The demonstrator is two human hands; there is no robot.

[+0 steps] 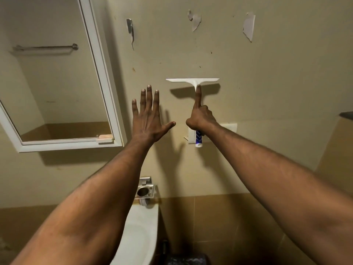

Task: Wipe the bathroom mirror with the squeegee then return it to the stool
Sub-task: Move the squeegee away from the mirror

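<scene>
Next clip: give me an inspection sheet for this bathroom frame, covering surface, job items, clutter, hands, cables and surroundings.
Surface: beige wall, paint peeling near the top.
Job's things: squeegee raised with its blade level before the wall, right of the mirror; stool not in view.
Clutter: metal holder on the wall above the sink.
Grips: right hand closed on the squeegee handle, forefinger along the neck; left hand open, fingers spread, holding nothing.
Cables: nothing seen.
Surroundings: switch plate behind the right wrist.

Both forearms are bare, no sleeves, and the left hand point(148, 119) and right hand point(200, 119) are ungloved.
</scene>
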